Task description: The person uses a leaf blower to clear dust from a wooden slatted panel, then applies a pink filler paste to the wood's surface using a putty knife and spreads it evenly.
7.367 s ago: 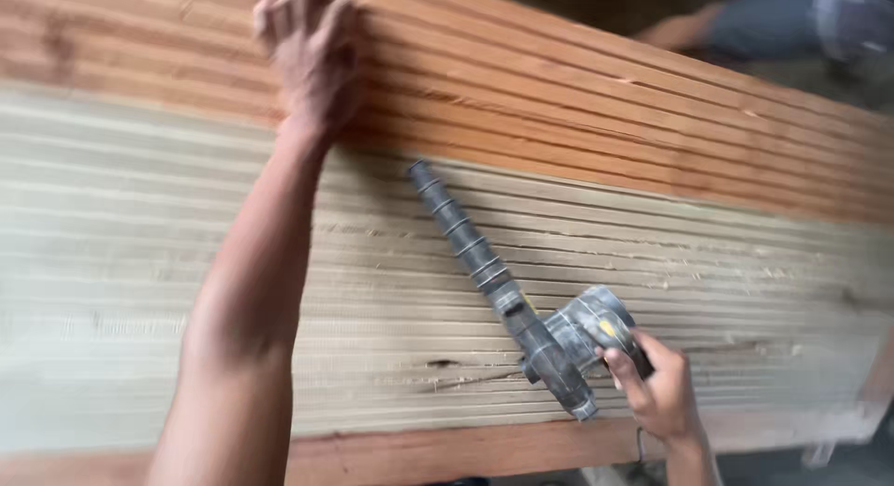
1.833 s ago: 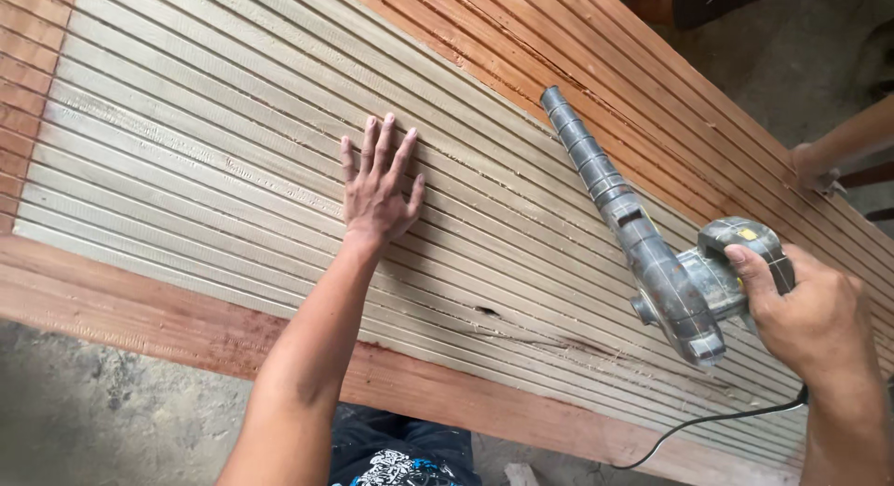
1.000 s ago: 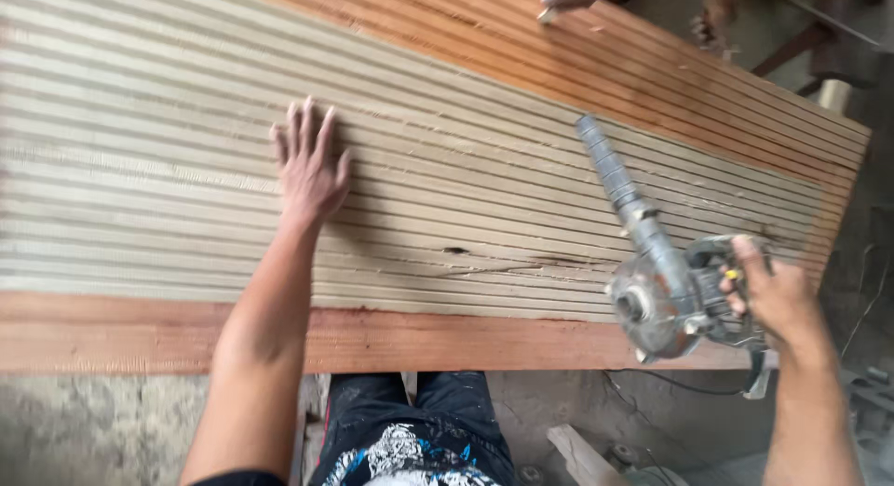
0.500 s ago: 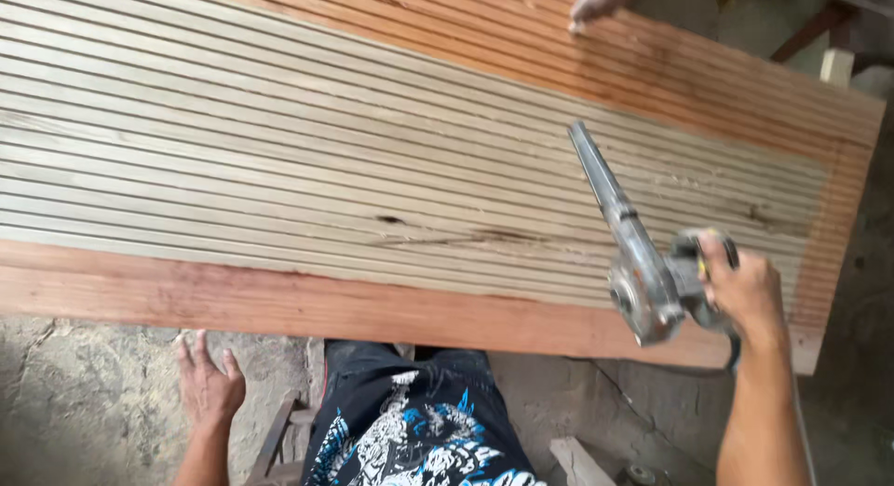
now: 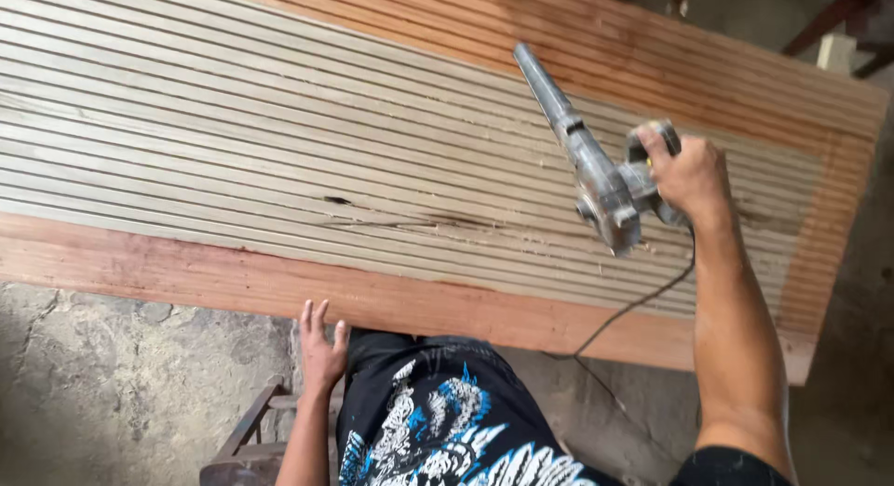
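1. A wide grooved panel (image 5: 279,151) fills the upper part of the view, tilted so its near edge runs down toward the right. Its middle is pale wood cut with long parallel grooves; a reddish-brown border runs along the near edge, the far edge and the right end.
2. A dark crack (image 5: 410,218) shows in the pale wood near the middle, just above the near border.
3. Below the panel on the left lies rough grey floor (image 5: 112,384), with part of a metal frame (image 5: 247,439) at the bottom edge.
4. The left hand (image 5: 321,351) is raised just below the panel's near edge, fingers straight and slightly apart, gripping nothing. Whether the fingertips touch the border cannot be told.
5. Right of it is the person's black shirt (image 5: 447,430) with a blue and white print.
6. The blower (image 5: 596,165), grey with a long tapered nozzle, lies over the grooves on the panel's right half, nozzle aimed up-left toward the far border.
7. The right hand (image 5: 689,174) is wrapped tight around the blower's handle.
8. A black cord (image 5: 633,309) hangs from the blower across the near border.
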